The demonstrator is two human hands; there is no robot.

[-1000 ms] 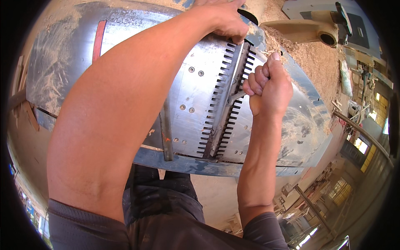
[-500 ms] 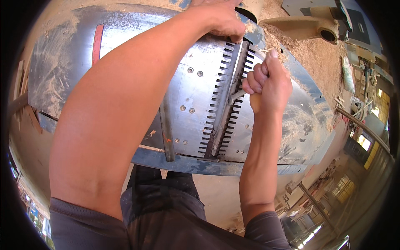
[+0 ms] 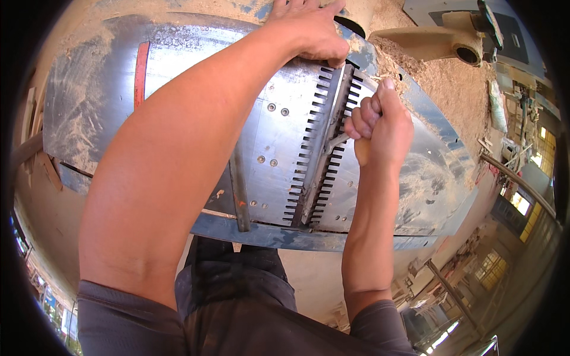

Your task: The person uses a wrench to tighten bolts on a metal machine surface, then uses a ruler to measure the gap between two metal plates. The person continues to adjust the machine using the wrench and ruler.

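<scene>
Firmly, a wooden-handled metal tool (image 3: 356, 145) is gripped in the right hand (image 3: 380, 127) over the comb-toothed slot (image 3: 323, 148). The left hand (image 3: 309, 26), fingers spread, is pressed on the sawdust-covered grey metal counter (image 3: 178, 71) at its far edge.

Tool (image 3: 336, 142) in right hand (image 3: 380, 121): fist hides the handle, only a metal tip shows. Left hand (image 3: 306, 26) fingertips cut off by top edge.

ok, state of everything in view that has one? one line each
left hand: flat, pressing on the far end of the metal table
right hand: fist shut on a wooden-handled tool
tool: tip at the toothed slot
metal table: dusted with sawdust
</scene>
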